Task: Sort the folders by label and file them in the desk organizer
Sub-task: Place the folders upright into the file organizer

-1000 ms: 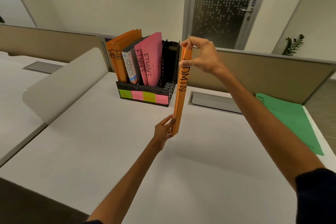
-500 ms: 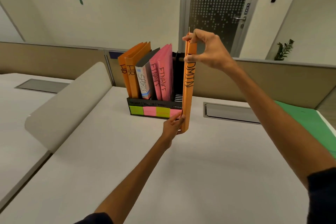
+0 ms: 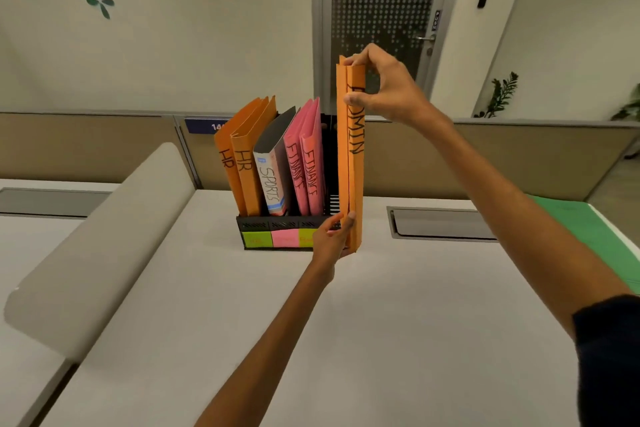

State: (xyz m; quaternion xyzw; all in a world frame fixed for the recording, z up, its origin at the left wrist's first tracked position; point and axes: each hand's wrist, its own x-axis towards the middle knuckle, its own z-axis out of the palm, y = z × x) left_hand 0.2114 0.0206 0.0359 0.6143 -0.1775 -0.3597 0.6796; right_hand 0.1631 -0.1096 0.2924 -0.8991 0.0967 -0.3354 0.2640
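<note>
At the organizer's [image 3: 254,226] right end, I have the ADMIN folder [image 3: 356,180] upright over the counter [image 3: 346,340], in front of the last slot. My right grip [image 3: 384,88] pinches its top edge to steer; my left grip [image 3: 329,239] clasps the bottom so the leaves cannot splay. Filed folders [image 3: 273,166] stand left of it; I judge the free slot is its place.
</note>
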